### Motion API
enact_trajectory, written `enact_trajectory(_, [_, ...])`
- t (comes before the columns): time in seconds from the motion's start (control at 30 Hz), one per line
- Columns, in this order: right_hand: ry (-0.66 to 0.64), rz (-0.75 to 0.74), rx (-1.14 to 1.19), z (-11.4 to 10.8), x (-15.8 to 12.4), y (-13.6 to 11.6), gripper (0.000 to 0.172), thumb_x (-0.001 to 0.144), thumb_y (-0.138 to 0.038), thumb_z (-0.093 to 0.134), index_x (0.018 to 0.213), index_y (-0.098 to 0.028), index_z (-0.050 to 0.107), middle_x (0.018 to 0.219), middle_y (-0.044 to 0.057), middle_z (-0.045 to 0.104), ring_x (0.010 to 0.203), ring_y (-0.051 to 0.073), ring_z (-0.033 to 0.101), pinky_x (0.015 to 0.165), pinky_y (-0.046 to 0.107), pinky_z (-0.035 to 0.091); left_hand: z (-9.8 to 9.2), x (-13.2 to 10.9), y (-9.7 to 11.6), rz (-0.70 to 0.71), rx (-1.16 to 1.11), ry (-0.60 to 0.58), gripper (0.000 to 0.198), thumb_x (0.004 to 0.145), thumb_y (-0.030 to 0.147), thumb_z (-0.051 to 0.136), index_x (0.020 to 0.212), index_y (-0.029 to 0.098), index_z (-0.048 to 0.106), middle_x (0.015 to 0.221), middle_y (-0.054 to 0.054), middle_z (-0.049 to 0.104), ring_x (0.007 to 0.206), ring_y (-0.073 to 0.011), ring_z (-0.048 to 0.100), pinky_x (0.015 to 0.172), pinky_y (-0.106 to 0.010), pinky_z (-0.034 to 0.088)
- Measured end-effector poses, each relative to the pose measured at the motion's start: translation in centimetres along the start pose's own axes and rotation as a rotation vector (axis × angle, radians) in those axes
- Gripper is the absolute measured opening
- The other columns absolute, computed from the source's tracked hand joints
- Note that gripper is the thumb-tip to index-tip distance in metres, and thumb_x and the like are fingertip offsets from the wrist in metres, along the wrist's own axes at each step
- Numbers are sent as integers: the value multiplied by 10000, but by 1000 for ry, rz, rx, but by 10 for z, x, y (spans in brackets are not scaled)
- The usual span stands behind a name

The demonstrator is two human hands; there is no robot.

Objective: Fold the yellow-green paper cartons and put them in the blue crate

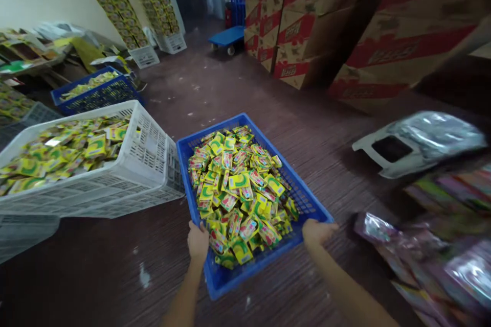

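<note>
You're on a dark reddish-brown, streaky, slightly shiny floor [207, 82]. Right in front of you is a blue rectangular lattice-sided plastic crate [253, 273], heaped with small glossy yellow packets [240, 189]. Your left hand [198, 241] grips its left rim, your right hand [316, 232] its near right corner. Left of that crate, 1 white slotted plastic bin [149, 150] holds similar packets; beyond it, stacked red-and-brown cardboard cartons [295, 36].

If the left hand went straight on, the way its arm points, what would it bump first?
Past the gripped rim of the blue basket, the left hand would probably meet the yellow packets, though depth is unclear.
</note>
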State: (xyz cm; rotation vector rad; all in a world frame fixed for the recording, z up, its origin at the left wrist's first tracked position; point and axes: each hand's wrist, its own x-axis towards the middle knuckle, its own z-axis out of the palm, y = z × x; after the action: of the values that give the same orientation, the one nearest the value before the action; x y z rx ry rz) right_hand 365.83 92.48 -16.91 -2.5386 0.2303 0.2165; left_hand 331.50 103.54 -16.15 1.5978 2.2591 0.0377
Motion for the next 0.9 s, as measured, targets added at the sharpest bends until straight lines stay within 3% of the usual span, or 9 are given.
enact_trajectory(0.17, [-30,-90,-34,84,51,-135,503,753,-131,497,1216,-26,331,1135,306,541,1068,374,582,906,472,474,1,93,95,-84,3,22,348,907,337,363,1108,70,463,855,-196,694,803,-282,690,677,-332,482])
enact_trajectory(0.4, [-73,-172,-37,195,93,-326,462,747,-122,518,1175,-44,362,1101,279,560,1048,361,591,901,465,479,-18,230,219,-200,-23,49,342,894,324,388,1101,64,469,835,-208,695,790,-299,689,662,-343,477])
enact_trajectory(0.7, [-156,-335,-86,360,121,-561,463,754,-130,519,1179,-36,363,1066,285,574,1011,369,611,862,459,498,-36,415,342,-372,-100,92,339,894,345,388,1106,90,459,862,-186,697,798,-289,684,660,-336,466])
enact_trajectory(0.9, [-249,-501,-144,467,115,-730,472,759,-163,526,1191,-48,376,1013,257,604,959,360,636,818,450,514,-52,525,421,-553,-193,130,324,898,354,369,1071,104,481,853,-176,696,776,-285,686,630,-325,458])
